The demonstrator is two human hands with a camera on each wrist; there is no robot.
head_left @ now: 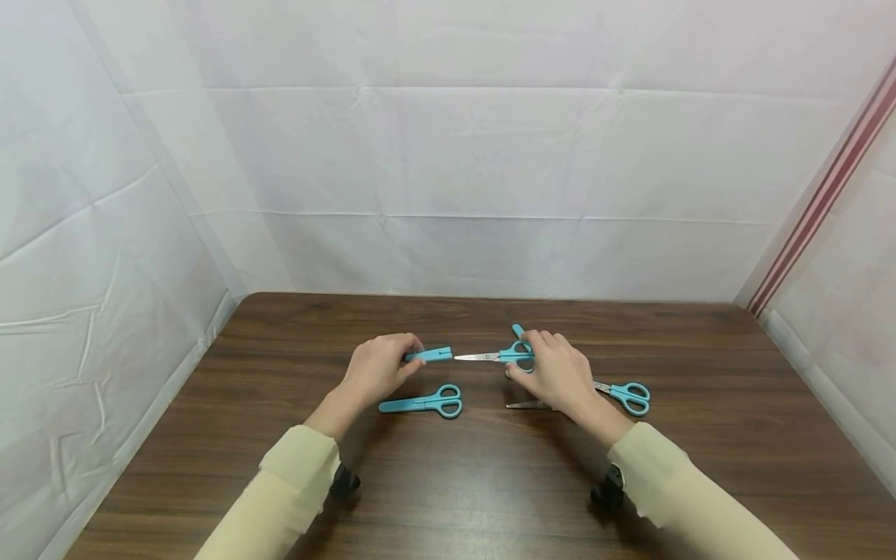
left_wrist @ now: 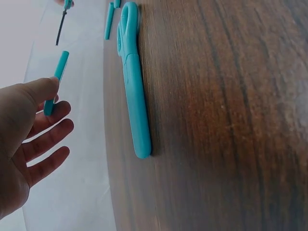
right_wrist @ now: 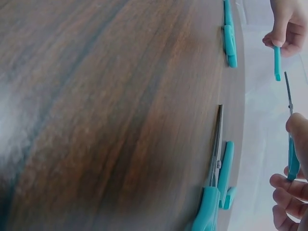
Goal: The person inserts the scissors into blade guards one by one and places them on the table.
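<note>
**Risk check — bare blade near fingers, cap held off it**

Left hand (head_left: 380, 367) pinches a teal blade cap (head_left: 428, 355) between thumb and fingers, above the table (head_left: 700, 467); cap mouth faces right, just short of the blade tip, not touching it. Capped scissors (head_left: 423, 403) lie flat on the wood just below that hand.

Right hand (head_left: 553, 372) grips the handle of the uncapped scissors (head_left: 493, 357), fingers curled round the loops, steel blade pointing left at the cap.

1 more pair, the bare scissors (head_left: 623, 393), lies on the table under the right wrist, blade exposed. The right wrist view shows a spare cap (right_wrist: 225, 163) just beside it.

Failure modes, as I judge them:
- Cap and tip misaligned — the point could skid past the mouth into the left fingertips.
- Pinch is light; the cap could twist or drop.
- Right forearm sits close over the bare blade below; a low sweep could nick it or knock it away.

Writing: no brand, label or text readable on any piece.
</note>
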